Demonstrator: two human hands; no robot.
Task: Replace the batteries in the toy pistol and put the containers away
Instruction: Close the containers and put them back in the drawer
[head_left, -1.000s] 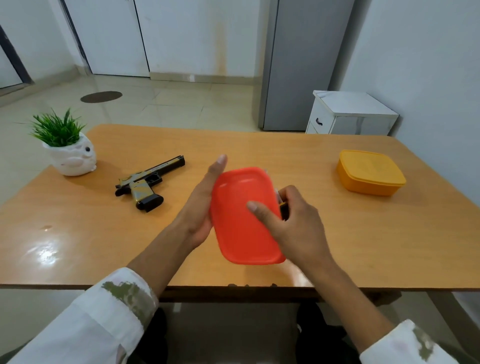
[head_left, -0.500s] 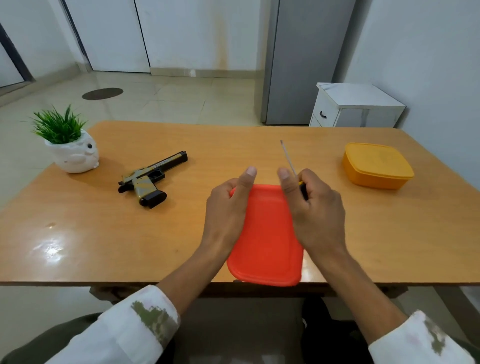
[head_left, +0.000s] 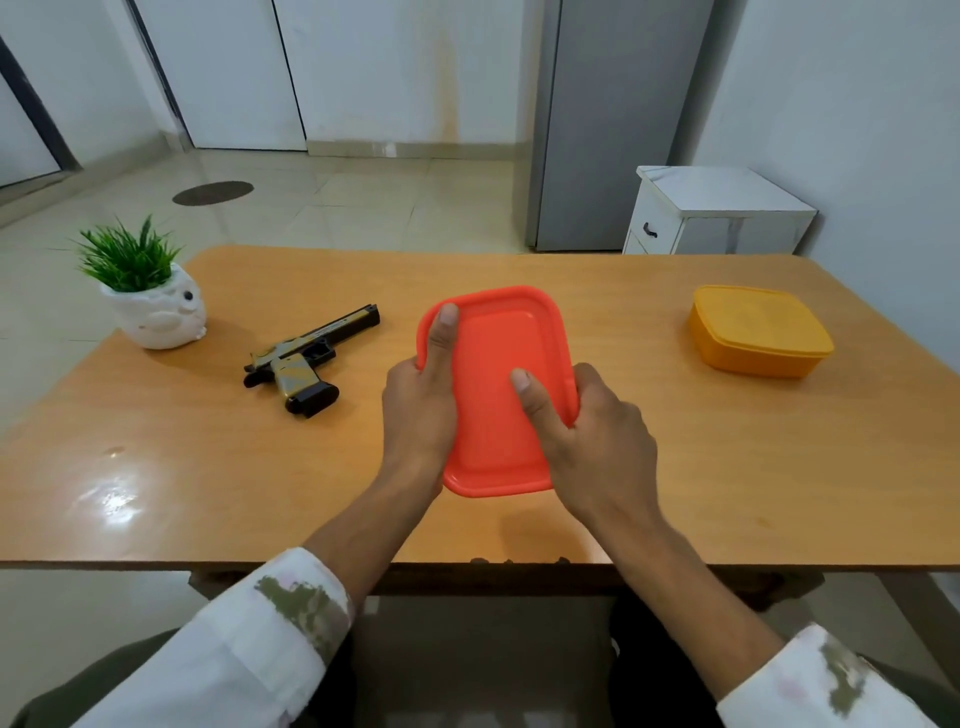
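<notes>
A red lidded container (head_left: 493, 374) lies flat on the wooden table (head_left: 208, 467) in front of me. My left hand (head_left: 415, 410) grips its left edge, thumb stretched along the lid. My right hand (head_left: 592, 441) holds the right edge with the thumb pressed on the lid. The toy pistol (head_left: 306, 358), black with a tan camouflage grip, lies on its side to the left of the red container, untouched. A yellow lidded container (head_left: 758, 330) stands closed at the right of the table.
A white animal-shaped pot with a green plant (head_left: 156, 312) stands at the table's far left. Behind the table are a white cabinet (head_left: 717, 213) and a grey fridge (head_left: 613, 130). The near table edge runs just below my wrists.
The red container went from tilted in my hands to lying flat, further out on the table. The thin screwdriver shaft seen by my right hand half a second ago is out of sight.
</notes>
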